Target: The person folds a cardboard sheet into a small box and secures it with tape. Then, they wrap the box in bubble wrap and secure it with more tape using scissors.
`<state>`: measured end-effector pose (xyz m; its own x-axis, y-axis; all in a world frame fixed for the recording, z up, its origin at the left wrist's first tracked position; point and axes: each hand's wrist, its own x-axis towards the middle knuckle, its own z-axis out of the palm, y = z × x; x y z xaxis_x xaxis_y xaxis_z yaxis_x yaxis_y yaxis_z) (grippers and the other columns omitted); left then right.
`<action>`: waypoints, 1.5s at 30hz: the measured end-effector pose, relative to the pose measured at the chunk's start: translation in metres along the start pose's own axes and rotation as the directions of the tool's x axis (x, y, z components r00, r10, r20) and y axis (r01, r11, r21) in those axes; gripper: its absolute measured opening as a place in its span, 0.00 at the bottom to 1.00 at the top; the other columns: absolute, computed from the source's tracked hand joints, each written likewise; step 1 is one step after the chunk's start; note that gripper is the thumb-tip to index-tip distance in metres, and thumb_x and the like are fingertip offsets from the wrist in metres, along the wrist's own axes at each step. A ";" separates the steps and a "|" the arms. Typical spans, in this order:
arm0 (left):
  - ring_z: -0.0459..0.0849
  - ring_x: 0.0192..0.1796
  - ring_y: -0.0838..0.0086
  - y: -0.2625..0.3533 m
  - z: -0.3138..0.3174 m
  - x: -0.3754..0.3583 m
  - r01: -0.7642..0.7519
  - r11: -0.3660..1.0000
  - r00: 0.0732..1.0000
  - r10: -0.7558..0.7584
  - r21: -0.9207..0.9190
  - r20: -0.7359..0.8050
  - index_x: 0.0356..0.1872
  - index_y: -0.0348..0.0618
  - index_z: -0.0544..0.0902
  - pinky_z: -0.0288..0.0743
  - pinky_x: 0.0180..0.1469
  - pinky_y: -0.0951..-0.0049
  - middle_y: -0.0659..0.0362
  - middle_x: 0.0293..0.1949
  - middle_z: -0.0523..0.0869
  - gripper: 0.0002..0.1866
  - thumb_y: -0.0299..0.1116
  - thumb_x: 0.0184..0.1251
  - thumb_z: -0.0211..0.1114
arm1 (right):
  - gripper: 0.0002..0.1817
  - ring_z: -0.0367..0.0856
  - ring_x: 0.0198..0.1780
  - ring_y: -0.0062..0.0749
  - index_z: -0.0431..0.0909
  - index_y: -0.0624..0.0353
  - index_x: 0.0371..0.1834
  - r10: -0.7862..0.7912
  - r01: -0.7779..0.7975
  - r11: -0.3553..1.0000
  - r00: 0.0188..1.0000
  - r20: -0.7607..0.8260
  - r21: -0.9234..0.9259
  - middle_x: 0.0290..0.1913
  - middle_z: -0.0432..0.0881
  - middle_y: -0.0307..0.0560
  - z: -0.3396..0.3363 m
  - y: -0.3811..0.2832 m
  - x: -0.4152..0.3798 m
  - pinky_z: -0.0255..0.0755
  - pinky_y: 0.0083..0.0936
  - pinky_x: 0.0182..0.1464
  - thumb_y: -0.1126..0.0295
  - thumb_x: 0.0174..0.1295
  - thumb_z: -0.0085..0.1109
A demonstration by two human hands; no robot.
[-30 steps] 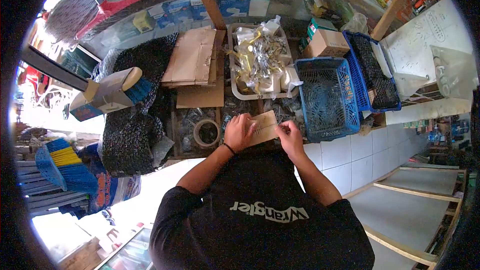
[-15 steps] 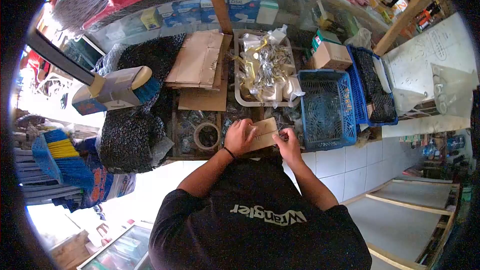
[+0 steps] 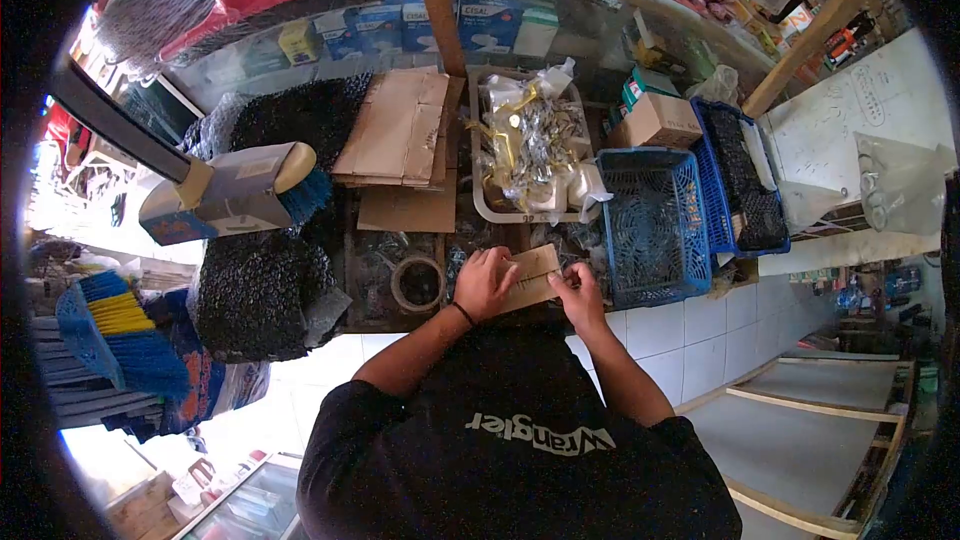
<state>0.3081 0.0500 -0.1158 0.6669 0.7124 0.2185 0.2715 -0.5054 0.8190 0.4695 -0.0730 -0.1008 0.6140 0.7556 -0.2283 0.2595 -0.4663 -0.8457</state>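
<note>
A small piece of brown cardboard (image 3: 534, 278) is held between both hands, close to the front of the body. My left hand (image 3: 484, 285) grips its left part, with the fingers bent over the top; a dark band circles that wrist. At its right end, my right hand (image 3: 577, 296) pinches the edge between thumb and fingers. Just beyond the hands stands a white tray (image 3: 520, 216) with metal and plastic-wrapped parts in it. A round brown ring or roll (image 3: 398, 285) lies to the left of my left hand.
Flat cardboard sheets (image 3: 392, 130) lie behind, left of the tray. A blue basket (image 3: 655, 290) stands on the right, beside another blue basket (image 3: 741, 240) holding black material. Black bubble wrap (image 3: 255, 295) and a brush in packaging (image 3: 235, 187) occupy the left side.
The view has shifted slightly. Both hands keep hold of the cardboard, which is tilted a little differently, and the left fingers have moved slightly on it.
</note>
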 end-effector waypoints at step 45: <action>0.64 0.62 0.51 0.003 -0.030 -0.044 -0.075 0.982 0.992 0.056 0.174 0.116 0.61 0.45 0.64 0.64 0.61 0.56 0.49 0.61 0.64 0.40 0.46 0.47 0.71 | 0.22 0.75 0.33 0.39 0.72 0.65 0.32 -0.064 0.064 0.971 0.998 0.008 -0.229 0.28 0.76 0.50 -0.002 -0.008 0.013 0.68 0.33 0.40 0.52 0.60 0.57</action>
<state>0.2588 0.0319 -0.1069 0.7572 0.6216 0.2005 0.3369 -0.6347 0.6955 0.4767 -0.0607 -0.0958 0.5903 0.7874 -0.1776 0.4622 -0.5101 -0.7254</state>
